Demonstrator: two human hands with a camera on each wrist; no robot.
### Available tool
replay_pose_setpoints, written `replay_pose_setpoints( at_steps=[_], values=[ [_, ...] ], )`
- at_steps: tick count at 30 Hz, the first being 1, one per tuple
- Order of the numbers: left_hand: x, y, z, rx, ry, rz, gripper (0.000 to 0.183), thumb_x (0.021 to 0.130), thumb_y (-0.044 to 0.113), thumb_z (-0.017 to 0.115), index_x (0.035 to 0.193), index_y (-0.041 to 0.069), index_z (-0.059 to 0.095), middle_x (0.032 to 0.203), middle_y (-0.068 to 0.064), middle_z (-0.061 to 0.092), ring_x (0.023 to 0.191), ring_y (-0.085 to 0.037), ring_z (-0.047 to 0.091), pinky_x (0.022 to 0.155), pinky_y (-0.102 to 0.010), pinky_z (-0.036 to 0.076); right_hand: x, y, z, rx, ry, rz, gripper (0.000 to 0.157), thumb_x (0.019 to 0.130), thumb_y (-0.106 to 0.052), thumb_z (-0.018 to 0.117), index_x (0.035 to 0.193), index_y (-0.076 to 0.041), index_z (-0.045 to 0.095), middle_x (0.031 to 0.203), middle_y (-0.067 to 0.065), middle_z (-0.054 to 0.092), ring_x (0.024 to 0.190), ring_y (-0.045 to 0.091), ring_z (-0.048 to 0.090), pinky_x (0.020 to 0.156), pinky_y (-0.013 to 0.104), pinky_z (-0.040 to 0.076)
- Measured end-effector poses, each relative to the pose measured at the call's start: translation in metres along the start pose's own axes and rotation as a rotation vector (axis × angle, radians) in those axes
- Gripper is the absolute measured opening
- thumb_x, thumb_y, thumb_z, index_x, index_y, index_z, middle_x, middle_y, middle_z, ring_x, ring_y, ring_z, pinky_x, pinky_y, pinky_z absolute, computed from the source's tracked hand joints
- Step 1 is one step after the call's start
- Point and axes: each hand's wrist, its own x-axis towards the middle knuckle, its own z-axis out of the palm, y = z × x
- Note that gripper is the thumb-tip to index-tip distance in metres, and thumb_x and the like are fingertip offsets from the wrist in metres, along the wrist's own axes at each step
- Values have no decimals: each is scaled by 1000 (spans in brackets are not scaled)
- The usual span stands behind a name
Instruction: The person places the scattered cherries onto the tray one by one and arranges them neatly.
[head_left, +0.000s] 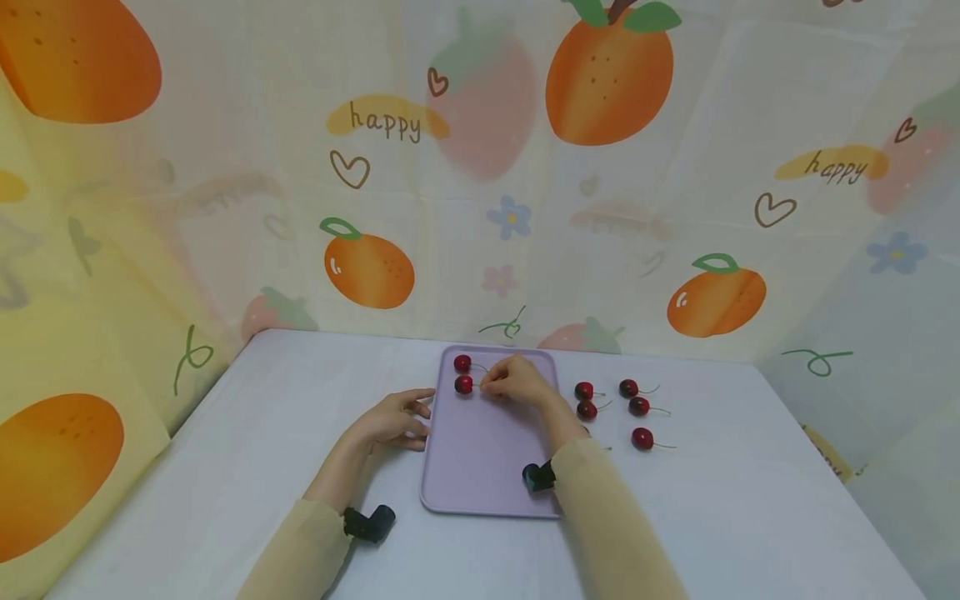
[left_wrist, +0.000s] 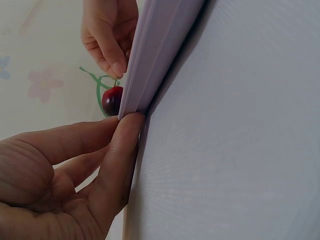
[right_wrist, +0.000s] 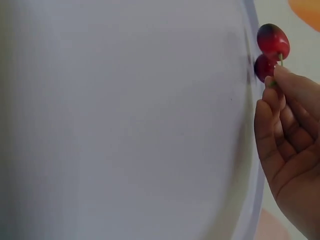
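A lilac tray [head_left: 487, 467] lies on the table. My right hand [head_left: 517, 381] is over its far part and pinches the stem of a cherry [head_left: 463, 384] between thumb and fingertips. Just beyond that one, a second cherry [head_left: 462, 363] sits in the tray's far left corner. In the right wrist view, the pinched cherry [right_wrist: 274, 41] hangs by its stem close to the tray rim; whether it touches the tray I cannot tell. My left hand [head_left: 393, 419] is at the tray's left side, where its thumb and finger pinch the rim [left_wrist: 131, 102].
To the right of the tray, several cherries [head_left: 639, 406] with stems lie on the white table [head_left: 750, 500]. One of them is mostly hidden behind the right forearm. A fruit-printed cloth [head_left: 510, 250] hangs behind the table. Each wrist wears a small black camera [head_left: 371, 523].
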Motion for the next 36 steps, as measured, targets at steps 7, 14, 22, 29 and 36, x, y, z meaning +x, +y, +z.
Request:
replay_pose_setpoints(
  at_steps=[7, 14, 22, 29, 36],
  values=[
    [1, -1, 0, -6, 1, 0, 75, 83, -10, 63, 152, 6, 37, 110, -12, 52, 76, -14, 60, 69, -27, 64, 0, -2, 7, -15, 15, 17, 11, 87, -8, 70, 89, 1, 75, 71, 3, 65, 62, 7, 50, 55, 15, 44],
    [1, -2, 1, -6, 10, -1, 75, 82, -10, 63, 151, 6, 38, 110, -12, 53, 76, -14, 60, 70, -29, 65, 0, -2, 11, -1, 53, 41, 11, 86, -9, 71, 90, 1, 76, 71, 6, 67, 61, 6, 51, 54, 15, 44],
    [0, -1, 1, -15, 9, 0, 74, 83, -10, 63, 151, 6, 38, 109, -11, 52, 77, -14, 60, 69, -28, 65, 1, 0, 11, 11, 75, 53, 11, 86, -9, 73, 91, 0, 76, 73, 4, 68, 63, 6, 53, 55, 15, 46],
    [0, 0, 1, -5, 16, -6, 74, 83, -10, 63, 151, 7, 38, 110, -12, 52, 77, -15, 60, 70, -29, 65, 2, 0, 11, 8, 68, 53, 10, 86, -9, 72, 91, -1, 76, 73, 4, 68, 63, 6, 53, 55, 15, 46],
    [0, -1, 0, -9, 9, 0, 75, 83, -10, 63, 152, 6, 37, 110, -12, 52, 77, -14, 60, 70, -28, 65, 2, 0, 12, -1, 68, 53, 11, 87, -9, 72, 93, -1, 76, 78, 8, 71, 64, 5, 54, 56, 15, 47]
  ],
)
